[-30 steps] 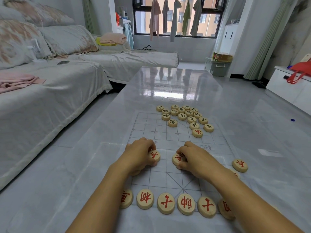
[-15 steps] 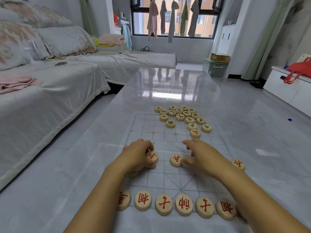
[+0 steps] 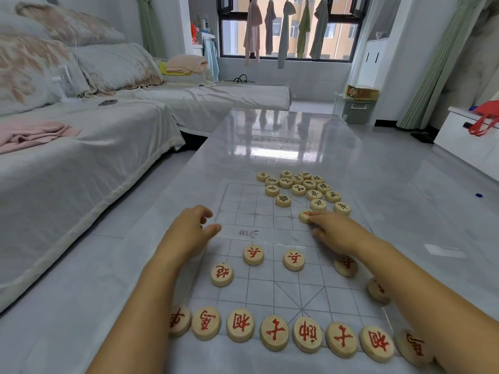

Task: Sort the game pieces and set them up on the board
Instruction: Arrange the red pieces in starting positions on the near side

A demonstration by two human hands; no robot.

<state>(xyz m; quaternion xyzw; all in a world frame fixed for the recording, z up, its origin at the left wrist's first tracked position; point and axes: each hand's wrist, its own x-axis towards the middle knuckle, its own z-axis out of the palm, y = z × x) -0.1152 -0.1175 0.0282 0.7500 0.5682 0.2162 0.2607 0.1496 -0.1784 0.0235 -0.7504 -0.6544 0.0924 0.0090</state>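
Note:
A clear grid board (image 3: 243, 201) lies on the glossy grey table (image 3: 283, 136). Several round wooden pieces with red characters form a row (image 3: 274, 332) along the board's near edge. More red pieces stand on the grid: one (image 3: 253, 254), another (image 3: 293, 260), a third (image 3: 345, 265) beside my right forearm, and one lower left (image 3: 221, 274). A pile of black-character pieces (image 3: 299, 187) sits at the far end. My left hand (image 3: 189, 233) hovers open at the board's left edge, holding nothing. My right hand (image 3: 334, 230) reaches forward, fingertips pinching a red piece (image 3: 304, 216) just below the black pile.
A sofa with a grey cover (image 3: 81, 163) runs along the table's left side. Tiled floor (image 3: 432, 184) lies to the right, with a white cabinet (image 3: 469, 141) and a red bag further back. One red piece (image 3: 378, 290) sits off the board's right edge.
Both hands let go of the two red pieces in the middle of the board. My left hand drew back to the left; my right hand reached forward onto a red piece by the black pile.

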